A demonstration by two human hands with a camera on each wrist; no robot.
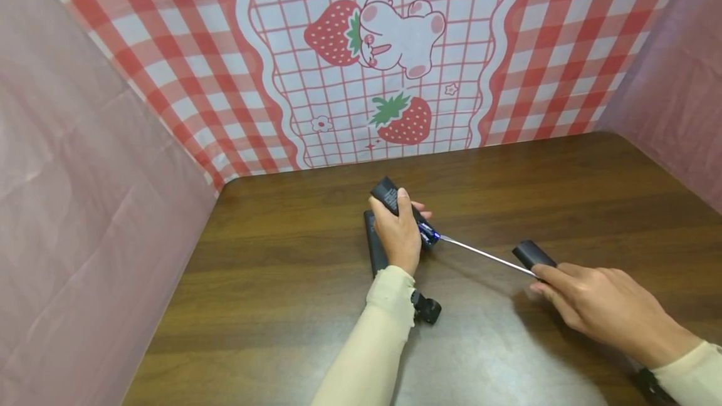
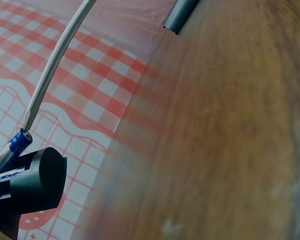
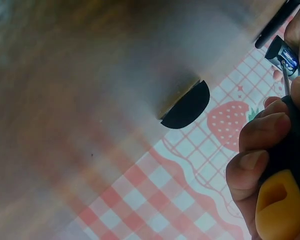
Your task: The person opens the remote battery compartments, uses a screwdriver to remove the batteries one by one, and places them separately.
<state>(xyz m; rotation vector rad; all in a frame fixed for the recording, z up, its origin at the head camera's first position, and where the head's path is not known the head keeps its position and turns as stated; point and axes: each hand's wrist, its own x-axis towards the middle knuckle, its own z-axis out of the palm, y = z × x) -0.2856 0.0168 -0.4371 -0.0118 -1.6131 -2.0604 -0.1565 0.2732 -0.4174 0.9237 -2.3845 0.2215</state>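
Observation:
My left hand [image 1: 398, 230] grips a black remote control [image 1: 386, 193], its printed back turned up and its battery bay uncovered. Blue batteries [image 1: 427, 230] show in the bay; in the left wrist view one battery [image 2: 15, 145] tilts up out of it. My right hand [image 1: 612, 299] holds a screwdriver [image 1: 487, 254] with a black and yellow handle [image 3: 282, 205]. The flat tip meets the end of the tilted battery. A black cover piece [image 1: 533, 254] lies on the table just beyond the right hand, apart from it.
Another long black object [image 1: 375, 246] lies on the wooden table [image 1: 271, 306], partly hidden by my left hand and wrist. A checked strawberry cloth [image 1: 395, 49] hangs behind the table. Pink cloth walls [image 1: 96, 205] stand at both sides.

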